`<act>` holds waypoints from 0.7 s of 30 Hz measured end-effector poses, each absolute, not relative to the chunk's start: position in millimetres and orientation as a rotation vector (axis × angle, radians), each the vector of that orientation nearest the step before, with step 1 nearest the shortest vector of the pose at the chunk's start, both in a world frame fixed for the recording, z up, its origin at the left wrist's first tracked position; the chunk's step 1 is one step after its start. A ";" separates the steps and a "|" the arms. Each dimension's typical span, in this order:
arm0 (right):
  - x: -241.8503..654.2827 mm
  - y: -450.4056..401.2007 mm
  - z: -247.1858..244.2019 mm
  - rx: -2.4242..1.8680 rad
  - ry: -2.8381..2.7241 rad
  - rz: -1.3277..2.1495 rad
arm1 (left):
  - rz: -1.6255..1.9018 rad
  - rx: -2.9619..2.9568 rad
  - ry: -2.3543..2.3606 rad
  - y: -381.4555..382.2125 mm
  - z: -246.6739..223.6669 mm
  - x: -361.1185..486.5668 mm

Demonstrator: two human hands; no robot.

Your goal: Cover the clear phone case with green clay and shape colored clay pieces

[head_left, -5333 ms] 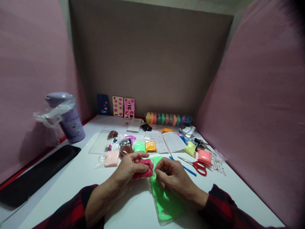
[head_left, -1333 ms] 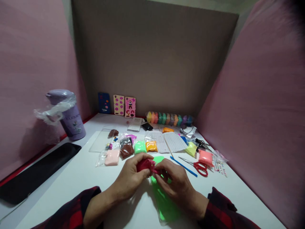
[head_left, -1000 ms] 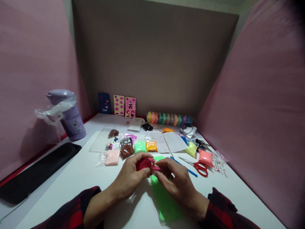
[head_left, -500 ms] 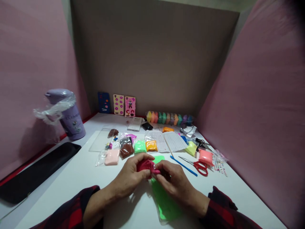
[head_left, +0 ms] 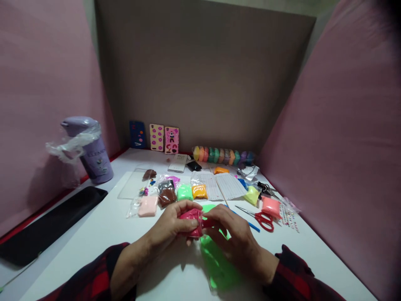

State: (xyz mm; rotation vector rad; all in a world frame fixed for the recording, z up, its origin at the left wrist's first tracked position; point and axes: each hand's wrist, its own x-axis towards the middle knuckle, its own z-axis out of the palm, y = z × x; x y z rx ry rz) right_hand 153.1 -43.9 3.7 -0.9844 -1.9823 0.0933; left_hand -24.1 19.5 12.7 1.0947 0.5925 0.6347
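Note:
My left hand [head_left: 172, 223] is wrapped round a small clear packet of pink-red clay [head_left: 191, 218], its thumb lying across the front. My right hand [head_left: 233, 234] meets the packet's right end, fingers bent and pinching reddish clay at the opening; the fingertips are partly hidden. Beneath my right hand lies a bright green sheet-like piece [head_left: 217, 265] on a clear case, partly covered by the hand. Just beyond the hands are packets of light green [head_left: 184, 192], orange [head_left: 199, 191] and brown clay [head_left: 167, 197].
Red-handled scissors [head_left: 265, 221] and a blue stick [head_left: 254, 227] lie to the right, near a coral packet [head_left: 271, 207]. A purple tumbler [head_left: 97, 156] and long black case [head_left: 53, 223] are at the left. Decorated phone cases [head_left: 156, 137] lean on the back wall.
My left hand has tilted the pink-red packet so more of its face shows. My right hand's fingers have lifted and curled more at its opening.

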 end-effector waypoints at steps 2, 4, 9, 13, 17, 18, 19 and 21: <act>154.9 -43.6 7.3 -0.957 -2.029 0.106 | 0.599 1.052 0.628 18.8 13.9 -23.5; 156.3 -43.6 10.4 -0.948 -2.098 0.162 | 0.561 1.024 0.645 19.1 14.8 -23.0; 158.1 -44.2 11.5 -0.967 -2.211 0.191 | 0.521 0.970 0.645 19.7 15.8 -23.6; 157.5 -44.2 9.5 -0.994 -2.305 0.001 | 0.518 0.956 0.624 16.7 15.7 -24.6; 157.4 -43.3 8.6 -0.970 -2.419 -0.172 | 0.493 0.943 0.615 15.6 14.3 -24.7; 157.7 -43.1 8.1 -0.963 -2.441 -0.195 | 0.488 0.946 0.616 15.7 14.0 -24.7; 158.1 -42.9 7.4 -0.960 -2.458 -0.204 | 0.482 0.952 0.618 16.0 13.9 -24.8; 159.0 -42.8 5.9 -0.950 -2.465 -0.185 | 0.476 0.960 0.625 16.4 14.4 -24.9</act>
